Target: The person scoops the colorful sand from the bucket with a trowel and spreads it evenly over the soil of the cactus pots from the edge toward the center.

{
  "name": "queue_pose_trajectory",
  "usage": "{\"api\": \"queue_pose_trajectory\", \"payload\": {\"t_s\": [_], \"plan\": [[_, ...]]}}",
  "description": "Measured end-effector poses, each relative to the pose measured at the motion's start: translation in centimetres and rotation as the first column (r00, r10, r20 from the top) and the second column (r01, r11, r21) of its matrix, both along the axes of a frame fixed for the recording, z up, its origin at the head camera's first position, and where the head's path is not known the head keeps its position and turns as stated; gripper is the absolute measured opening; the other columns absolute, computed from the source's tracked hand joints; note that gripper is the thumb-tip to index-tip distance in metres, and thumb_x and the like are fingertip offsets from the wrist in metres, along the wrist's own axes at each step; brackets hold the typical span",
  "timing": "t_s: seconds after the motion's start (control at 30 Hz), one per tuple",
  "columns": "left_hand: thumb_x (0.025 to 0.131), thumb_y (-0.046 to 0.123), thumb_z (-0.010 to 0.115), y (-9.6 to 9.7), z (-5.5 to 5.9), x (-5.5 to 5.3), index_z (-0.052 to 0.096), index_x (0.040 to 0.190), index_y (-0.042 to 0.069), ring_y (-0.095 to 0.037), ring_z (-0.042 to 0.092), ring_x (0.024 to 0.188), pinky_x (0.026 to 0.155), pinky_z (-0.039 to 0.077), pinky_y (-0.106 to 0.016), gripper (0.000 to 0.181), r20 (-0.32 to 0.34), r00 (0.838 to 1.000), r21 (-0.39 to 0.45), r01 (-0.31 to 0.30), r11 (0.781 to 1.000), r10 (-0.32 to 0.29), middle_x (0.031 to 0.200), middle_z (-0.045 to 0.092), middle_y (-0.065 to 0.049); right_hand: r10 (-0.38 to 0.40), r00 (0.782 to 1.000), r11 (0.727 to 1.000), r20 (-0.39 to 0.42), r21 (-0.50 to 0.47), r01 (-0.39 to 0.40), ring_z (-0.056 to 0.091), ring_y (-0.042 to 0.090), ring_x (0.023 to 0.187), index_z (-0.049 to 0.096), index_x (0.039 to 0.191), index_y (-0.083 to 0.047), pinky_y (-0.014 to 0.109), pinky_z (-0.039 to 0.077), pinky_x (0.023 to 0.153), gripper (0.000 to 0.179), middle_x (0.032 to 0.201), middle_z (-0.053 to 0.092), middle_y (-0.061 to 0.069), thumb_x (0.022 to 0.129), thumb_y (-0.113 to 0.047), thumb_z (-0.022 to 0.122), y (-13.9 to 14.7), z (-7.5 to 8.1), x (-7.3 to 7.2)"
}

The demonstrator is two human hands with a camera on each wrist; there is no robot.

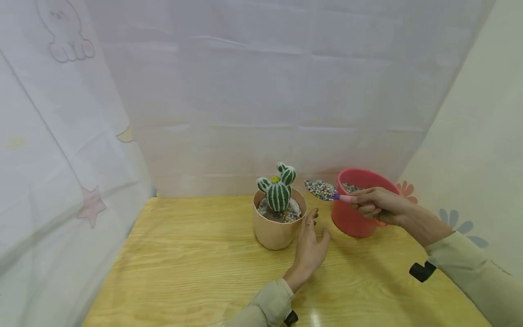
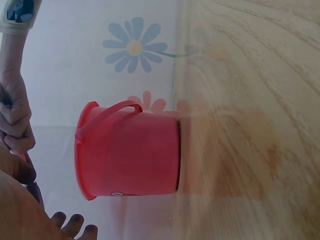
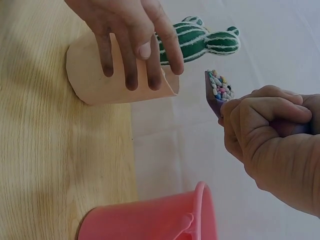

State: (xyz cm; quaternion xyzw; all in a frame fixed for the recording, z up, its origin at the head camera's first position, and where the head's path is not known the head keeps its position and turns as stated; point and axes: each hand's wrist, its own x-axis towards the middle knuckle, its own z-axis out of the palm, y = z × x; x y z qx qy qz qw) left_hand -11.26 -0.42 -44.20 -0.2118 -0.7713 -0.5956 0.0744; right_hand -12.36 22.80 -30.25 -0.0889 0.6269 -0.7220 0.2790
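Note:
My right hand (image 1: 380, 205) grips the pink handle of a small purple trowel (image 3: 215, 103), held in the air between pot and bucket. Its blade is heaped with multicoloured pebbles (image 1: 321, 189). Beside the right side of a beige pot (image 1: 274, 234) is my left hand (image 1: 311, 250), its fingers extended and spread near the rim; whether they touch it I cannot tell. A green, white-striped cactus (image 1: 278, 196) stands in the pot, with dark soil and some pebbles at its base. The red bucket (image 1: 353, 220) under my right hand holds more pebbles (image 1: 350, 187).
The pot and bucket stand toward the back of a wooden table (image 1: 196, 263). A pale cloth (image 1: 245, 91) hangs behind, and printed cloth (image 1: 61, 136) hangs at the left. The bucket's handle (image 2: 107, 119) hangs down against its side.

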Motion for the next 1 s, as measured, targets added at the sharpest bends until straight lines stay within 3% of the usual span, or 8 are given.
{"api": "queue_pose_trajectory", "payload": {"t_s": [0.13,0.4,0.67,1.0], "plan": [[0.104,0.024,0.055,-0.4,0.5,0.2,0.036,0.157,0.026,-0.015,0.048,0.128,0.099,0.047,-0.038,0.056,-0.002,1.0,0.027,0.019,0.999,-0.019,0.148,0.044,0.007,-0.018,1.0,0.999,-0.011,0.028,0.018,0.026,0.008,0.055,0.033,0.148,0.016,0.02,0.023,0.052,0.044,0.087,0.051,0.003,0.11,-0.006,0.039,-0.4,-0.1,-0.1],[0.104,0.028,0.055,-1.7,1.9,1.3,0.036,0.156,0.031,-0.013,0.046,0.127,0.097,0.047,-0.04,0.056,0.033,0.999,0.062,0.032,0.998,-0.034,0.148,0.044,0.006,-0.014,1.0,0.999,-0.005,0.032,0.014,0.025,0.008,0.054,0.015,0.155,0.015,0.02,0.023,0.052,0.054,0.091,0.052,0.003,0.111,-0.006,0.037,-1.1,-0.4,-0.6],[0.104,0.033,0.055,-3.1,3.4,2.5,0.035,0.155,0.037,-0.011,0.045,0.126,0.091,0.049,-0.037,0.055,0.05,0.996,0.083,0.074,0.994,-0.078,0.145,0.042,0.014,-0.017,1.0,0.999,0.001,0.046,0.017,0.026,0.007,0.053,0.018,0.154,0.015,0.019,0.024,0.051,0.053,0.091,0.052,0.004,0.11,-0.005,0.04,-1.5,-0.6,-0.9],[0.105,0.033,0.054,-5.2,4.5,3.5,0.038,0.155,0.028,-0.014,0.044,0.13,0.097,0.047,-0.041,0.053,0.018,0.996,0.006,0.084,0.996,-0.084,0.15,0.04,0.007,-0.013,1.0,0.998,0.02,0.068,0.011,0.026,0.007,0.053,0.022,0.153,0.016,0.02,0.023,0.052,0.052,0.086,0.049,0.003,0.11,-0.007,0.04,-2.4,-0.3,-1.4]]}}
